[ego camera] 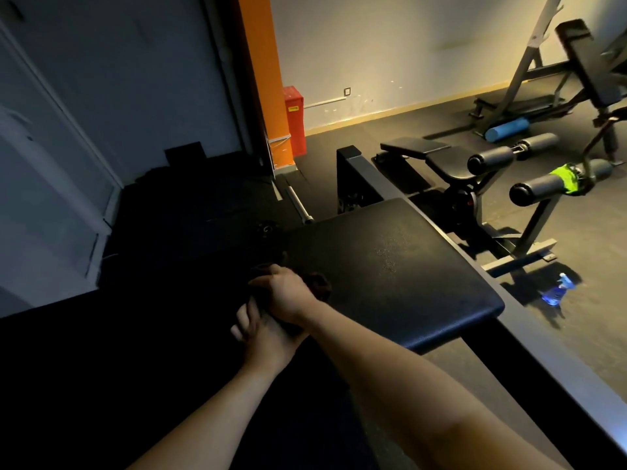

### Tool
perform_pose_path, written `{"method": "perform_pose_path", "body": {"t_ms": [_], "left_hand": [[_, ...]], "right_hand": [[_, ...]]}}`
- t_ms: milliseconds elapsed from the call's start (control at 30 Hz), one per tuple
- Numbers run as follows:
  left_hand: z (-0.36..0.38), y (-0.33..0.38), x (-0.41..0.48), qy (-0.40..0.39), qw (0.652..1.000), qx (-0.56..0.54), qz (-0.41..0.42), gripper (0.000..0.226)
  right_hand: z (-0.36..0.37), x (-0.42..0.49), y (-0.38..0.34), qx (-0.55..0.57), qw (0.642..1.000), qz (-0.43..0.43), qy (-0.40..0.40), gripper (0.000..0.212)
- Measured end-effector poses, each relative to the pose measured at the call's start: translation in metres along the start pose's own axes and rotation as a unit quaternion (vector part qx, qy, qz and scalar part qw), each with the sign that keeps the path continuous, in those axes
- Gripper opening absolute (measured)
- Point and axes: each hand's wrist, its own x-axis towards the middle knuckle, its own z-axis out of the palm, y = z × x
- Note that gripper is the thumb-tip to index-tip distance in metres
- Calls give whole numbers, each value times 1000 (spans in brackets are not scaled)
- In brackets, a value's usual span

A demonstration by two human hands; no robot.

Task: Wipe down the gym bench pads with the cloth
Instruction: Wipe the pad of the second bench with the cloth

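Note:
A black bench pad (390,266) fills the middle of the head view, with small wet specks near its centre. A dark cloth (319,284) is bunched at the pad's near left edge. My right hand (285,293) grips the cloth from above. My left hand (261,334) lies just below it, fingers curled round the cloth's lower part. Both forearms reach in from the bottom of the frame.
A blue spray bottle (556,290) lies on the floor to the right of the pad. Behind stands another bench (441,157) with roller pads, one wrapped in a green cloth (565,178). A barbell (298,205) lies on the floor at the left. An orange pillar (268,79) stands behind.

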Motion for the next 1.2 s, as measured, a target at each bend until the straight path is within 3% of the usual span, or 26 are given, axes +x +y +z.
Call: {"method": "perform_pose_path", "body": {"t_ms": [133, 300, 533, 667, 800, 933, 1200], "left_hand": [[1, 2, 2, 5, 999, -38, 7, 112], [-3, 15, -2, -2, 998, -14, 64, 85], [3, 68, -11, -53, 983, -23, 173, 72], [13, 93, -23, -56, 969, -18, 239, 72], [22, 121, -38, -73, 948, -7, 310, 73], [33, 144, -51, -87, 938, 7, 334, 80], [37, 141, -49, -63, 939, 20, 336, 82]], "right_hand": [[-4, -9, 20, -113, 993, -13, 22, 40], [-22, -36, 40, -176, 982, 40, 48, 43], [-77, -89, 134, -210, 940, 230, 137, 41], [-110, -149, 193, -167, 884, 370, 231, 39], [-127, -201, 235, -35, 828, 512, 226, 30], [-122, -229, 232, 79, 811, 525, 245, 34], [-92, -276, 190, 65, 756, 608, 235, 21]]}}
